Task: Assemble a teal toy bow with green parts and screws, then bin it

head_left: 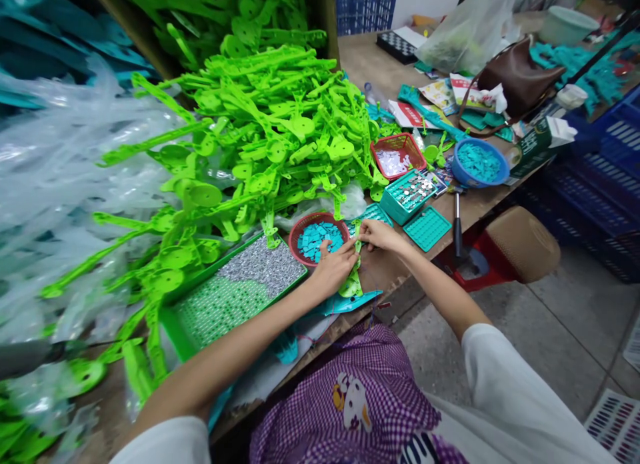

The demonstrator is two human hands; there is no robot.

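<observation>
A bright green plastic part (352,285) stands between my hands at the table's front edge. My left hand (334,269) is closed on its left side, the thumb raised over a red basket (296,256) of small blue pieces (320,240). With bent fingertips, my right hand (380,235) pinches at the part's upper end; whether a small piece is in those fingers is hidden. Below the part lies a shiny blue plastic piece (350,303). Left of my left hand, a green tray (173,334) holds many small silvery metal pieces (263,264).
A big heap of green plastic parts (280,131) covers the table behind. To the right are a red basket (424,159), a teal box (400,207), a teal grid tray (427,228), a blue bowl (457,167) and a hammer (457,227). A chair (523,247) stands beside the table.
</observation>
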